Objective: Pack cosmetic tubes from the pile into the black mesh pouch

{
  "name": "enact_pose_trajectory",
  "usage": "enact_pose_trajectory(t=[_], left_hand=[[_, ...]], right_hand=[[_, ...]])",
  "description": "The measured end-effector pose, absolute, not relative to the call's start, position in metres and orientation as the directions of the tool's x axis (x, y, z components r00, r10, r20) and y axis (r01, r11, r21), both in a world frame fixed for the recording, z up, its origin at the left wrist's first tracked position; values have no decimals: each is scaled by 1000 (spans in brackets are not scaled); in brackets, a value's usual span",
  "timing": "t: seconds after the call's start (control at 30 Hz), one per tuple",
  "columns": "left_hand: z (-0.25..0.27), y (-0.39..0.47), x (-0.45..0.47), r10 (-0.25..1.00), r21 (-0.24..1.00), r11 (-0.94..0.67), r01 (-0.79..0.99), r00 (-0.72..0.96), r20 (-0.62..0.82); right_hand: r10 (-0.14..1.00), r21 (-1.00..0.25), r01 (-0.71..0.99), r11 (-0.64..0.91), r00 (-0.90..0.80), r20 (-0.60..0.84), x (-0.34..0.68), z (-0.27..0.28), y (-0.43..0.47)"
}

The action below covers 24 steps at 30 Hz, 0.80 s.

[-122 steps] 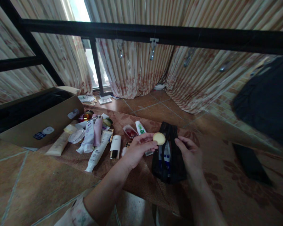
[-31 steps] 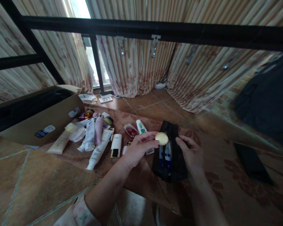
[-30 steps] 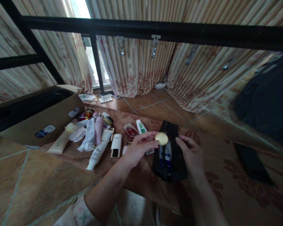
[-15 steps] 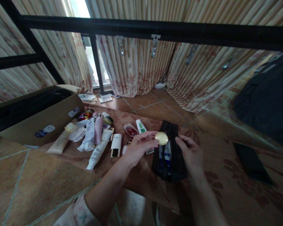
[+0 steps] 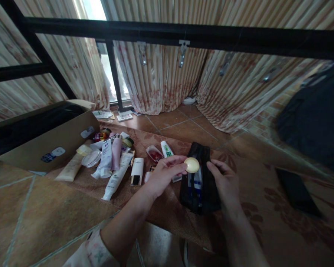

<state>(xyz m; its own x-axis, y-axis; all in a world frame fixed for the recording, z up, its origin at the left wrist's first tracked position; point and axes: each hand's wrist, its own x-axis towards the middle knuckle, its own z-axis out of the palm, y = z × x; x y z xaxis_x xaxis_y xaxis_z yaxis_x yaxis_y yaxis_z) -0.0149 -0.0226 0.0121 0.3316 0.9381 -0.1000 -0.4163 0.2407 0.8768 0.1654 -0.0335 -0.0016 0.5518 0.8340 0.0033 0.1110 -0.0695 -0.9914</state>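
Observation:
Between the thumb and fingers of my left hand is a round, shiny gold compact, held over the opening of a black mesh pouch. My right hand pinches the pouch's right edge. Blue and white items show inside the pouch, partly covered by its dark fabric. Just behind my left hand lie a white tube with a green label and a clear-and-red oval item. A white bottle with a gold base is to the left of that hand.
Cosmetic tubes, including a long white one, and a round clear jar are heaped at left on the brown patterned cloth. Beside them stands a cardboard box. A dark flat phone-like slab lies at right. A black metal bar crosses above.
My left hand has shifted the gold compact very slightly to the right and down over the pouch. My right hand stays on the pouch's edge.

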Motion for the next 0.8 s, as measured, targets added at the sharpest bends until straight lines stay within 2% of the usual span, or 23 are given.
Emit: enact_pose_trajectory(t=[0.8], left_hand=[[15,-24,-16,939,855,253,-452,329,-103]], right_hand=[[837,-990,117,-83,547,-6,165,-1,-34]])
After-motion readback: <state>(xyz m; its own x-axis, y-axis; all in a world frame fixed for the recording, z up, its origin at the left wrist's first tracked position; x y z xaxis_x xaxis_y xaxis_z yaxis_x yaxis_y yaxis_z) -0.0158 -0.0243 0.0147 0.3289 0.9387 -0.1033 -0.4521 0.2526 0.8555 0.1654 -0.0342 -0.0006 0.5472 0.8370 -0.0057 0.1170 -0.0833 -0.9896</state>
